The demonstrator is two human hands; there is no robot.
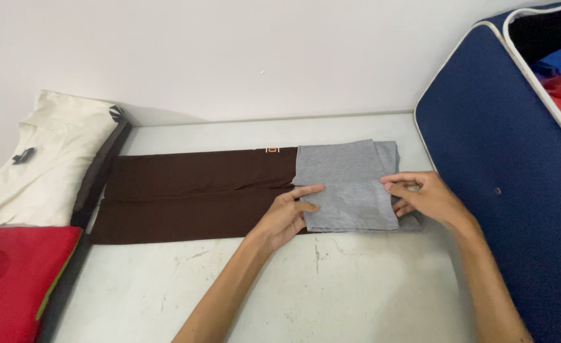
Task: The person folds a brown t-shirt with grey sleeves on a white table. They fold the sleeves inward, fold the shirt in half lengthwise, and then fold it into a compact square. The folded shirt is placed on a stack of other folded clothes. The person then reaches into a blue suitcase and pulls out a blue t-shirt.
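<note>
Worktop [331,286]: pale, scuffed, butts against a white wall at the far edge.

Blue case [503,190]: big soft fabric case with white piping, stands at the right edge of the worktop. Top is open, red and blue fabric visible inside.

Brown garment [191,194]: folded into a long flat strip, lies left-to-right across the middle of the worktop. Small orange mark at its far edge, near the grey piece.

Left stack: cream garment [45,152] at far left against the wall, red garment [13,273] nearer the camera, dark layers under both at the worktop's edge.

Grey cloth [350,184]: folded to a rough square, sits on the right end of the brown garment, covering it. Extra grey layers stick out at the right and bottom-right edges.

Left hand [287,213]: at the cloth's lower-left edge, thumb on top, fingers curled at the edge. Grip narrow, pinching the grey cloth.

Right hand [423,197]: at the cloth's right edge, thumb on top, fingers tucked among the layers. Grip narrow, also pinching the grey cloth.

Both forearms come in from the bottom of the view.
</note>
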